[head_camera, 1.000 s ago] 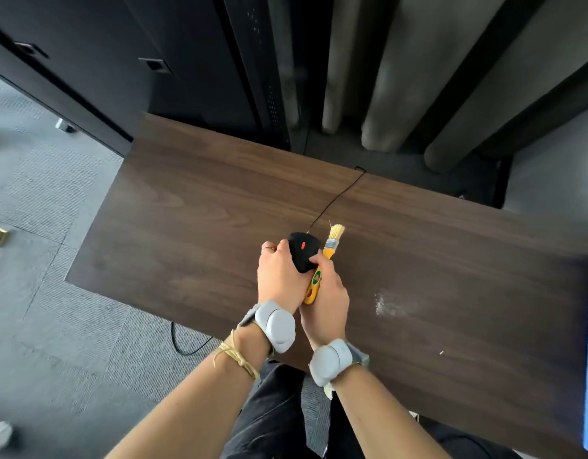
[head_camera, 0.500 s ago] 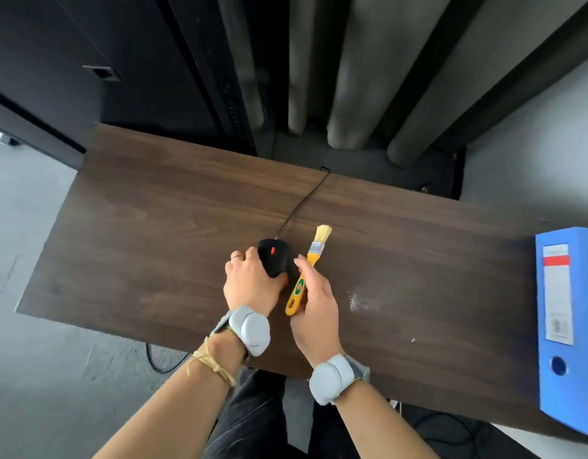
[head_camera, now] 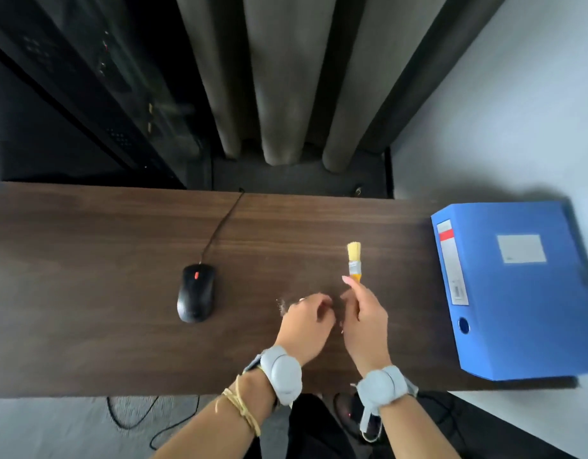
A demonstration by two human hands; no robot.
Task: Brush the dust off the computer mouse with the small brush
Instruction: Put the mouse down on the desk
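The right hand [head_camera: 364, 321] is closed around the yellow handle of the small brush [head_camera: 354, 261], with the pale bristles pointing away from the person and the metal ferrule just clear of the forefinger tip; most of the handle is hidden inside the grip. Just beside it, on its left, the left hand [head_camera: 307, 326] hangs over the dark wooden desk [head_camera: 87, 326] with the fingers curled loosely inward; it is blurred, and nothing can be seen in it. A small pale patch of dust [head_camera: 281, 306] lies on the wood at the left hand's outer edge, touching the knuckles in this view. The black computer mouse [head_camera: 196, 292], with its red scroll wheel, lies flat on the desk well to the left of both hands, touched by neither, and its thin cable [head_camera: 221, 223] runs from its far end away over the back edge of the desk. To the right of the right hand, apart from it, a blue box file [head_camera: 518, 289] lies on the desk's right end with its spine label facing the hands. Each wrist carries a grey band [head_camera: 282, 374], and the left forearm also has a yellowish cord bracelet [head_camera: 241, 405] tied around it.
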